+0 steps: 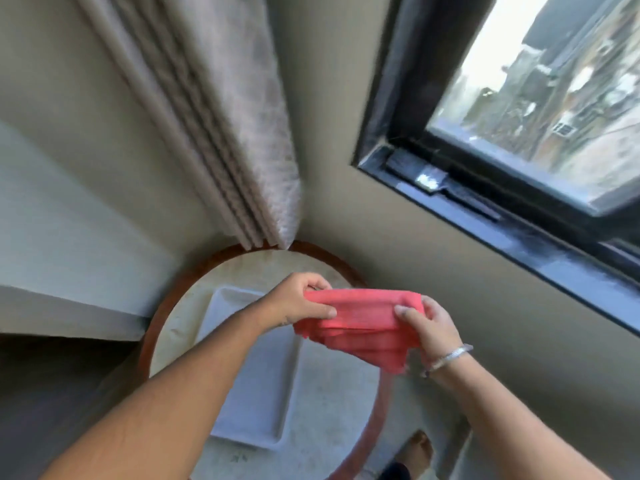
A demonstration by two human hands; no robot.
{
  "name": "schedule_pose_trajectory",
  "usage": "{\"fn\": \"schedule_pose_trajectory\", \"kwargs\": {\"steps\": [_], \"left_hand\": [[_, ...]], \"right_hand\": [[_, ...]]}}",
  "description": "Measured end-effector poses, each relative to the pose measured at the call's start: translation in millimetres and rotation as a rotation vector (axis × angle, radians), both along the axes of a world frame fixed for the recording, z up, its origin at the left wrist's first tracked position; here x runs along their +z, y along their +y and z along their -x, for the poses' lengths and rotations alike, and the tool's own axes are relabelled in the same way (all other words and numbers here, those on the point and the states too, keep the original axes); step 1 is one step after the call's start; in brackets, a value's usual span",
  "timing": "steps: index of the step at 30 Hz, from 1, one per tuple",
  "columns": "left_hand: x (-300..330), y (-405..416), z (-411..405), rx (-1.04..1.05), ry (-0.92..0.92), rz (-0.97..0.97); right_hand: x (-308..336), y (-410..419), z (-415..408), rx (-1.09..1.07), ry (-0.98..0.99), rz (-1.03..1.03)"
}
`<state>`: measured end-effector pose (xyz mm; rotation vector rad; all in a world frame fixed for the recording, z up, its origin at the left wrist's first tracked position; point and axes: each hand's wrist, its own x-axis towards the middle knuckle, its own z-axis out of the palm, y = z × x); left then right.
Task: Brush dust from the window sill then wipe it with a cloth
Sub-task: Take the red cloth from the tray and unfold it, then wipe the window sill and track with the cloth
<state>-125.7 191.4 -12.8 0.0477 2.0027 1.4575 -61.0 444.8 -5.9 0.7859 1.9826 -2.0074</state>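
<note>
Both hands, left hand [304,303] and right hand [429,327], pinch the folded pink cloth [363,323] above the round worktop [332,403]; the brush [429,178] lies on the window sill [540,247], so wiping probably comes next: carrying the cloth there

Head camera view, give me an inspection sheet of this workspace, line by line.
Surface: dark window sill, bare where visible.
Job's things: brush lying on the sill's left end; folded red cloth held over the round table.
Clutter: white tray on the table.
Grippers: left hand and right hand each grip a cloth end.
Cables: nothing seen.
Surroundings: grey curtain, beige wall, window.
</note>
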Motion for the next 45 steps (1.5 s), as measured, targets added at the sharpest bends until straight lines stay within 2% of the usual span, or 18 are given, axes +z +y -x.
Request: {"fn": "schedule_pose_trajectory", "kwargs": {"steps": [2, 3, 5, 9, 13, 14, 17, 19, 20, 22, 24, 26, 28, 29, 32, 35, 38, 45], "left_hand": [[18.7, 40.7, -2.7, 0.098, -0.1, -0.195], [24.9, 60.9, -5.1, 0.133, -0.138, -0.264], [32.4, 94.6, -9.7, 0.158, -0.182, -0.337], [46.6, 151.0, -7.1, 0.143, -0.16, -0.312], [67.0, 189.4, 8.6, 0.218, -0.103, -0.356], [72.3, 198.2, 14.4, 0.255, -0.085, -0.372], [79.4, 219.7, 30.4, 0.365, -0.053, -0.4], [79.2, 229.2, 36.9, 0.408, -0.051, -0.369], [77.5, 229.6, 38.6, 0.417, -0.058, -0.358], [74.4, 227.7, 43.4, 0.425, -0.063, -0.348], [74.0, 220.0, 50.4, 0.5, 0.046, -0.252], [77.5, 212.3, 62.3, 0.569, 0.389, 0.047], [84.4, 215.0, 76.9, 0.46, 0.745, 0.383], [87.5, 222.2, 83.7, 0.362, 0.819, 0.498], [90.0, 260.0, 99.9, 0.156, 0.785, 0.717], [85.1, 297.6, 98.9, 0.193, 0.682, 0.748], [74.3, 318.8, 91.1, 0.27, 0.651, 0.743], [59.7, 323.5, 90.4, 0.265, 0.661, 0.845]], "right_hand": [[15.9, 33.9, -13.3, -0.225, -0.031, 0.261], [23.3, 48.9, -20.6, -0.252, -0.053, 0.364], [34.1, 74.5, -34.6, -0.177, -0.056, 0.356], [65.8, 129.1, -43.7, -0.197, 0.108, -0.121], [93.9, 159.6, -11.9, -0.214, 0.265, -0.307], [100.6, 165.2, 0.3, -0.221, 0.289, -0.417], [116.5, 168.4, 29.8, -0.125, 0.326, -1.118], [112.9, 159.9, 39.3, 0.08, 0.483, -1.418], [106.5, 153.0, 42.1, 0.268, 0.512, -1.429], [92.5, 146.1, 46.3, 0.557, 0.328, -1.331], [77.2, 144.5, 49.3, 0.621, 0.177, -1.31], [69.6, 140.0, 51.1, 0.594, 0.183, -1.366], [66.0, 138.9, 53.4, 0.584, 0.208, -1.413], [63.9, 142.0, 53.6, 0.584, 0.228, -1.436], [62.0, 161.0, 46.0, 0.582, 0.295, -1.463], [62.5, 193.4, 24.5, 0.574, 0.286, -1.469], [60.4, 235.4, -12.9, 0.516, 0.186, -1.497], [60.3, 325.1, -99.9, 0.253, -0.169, -1.588]]}}
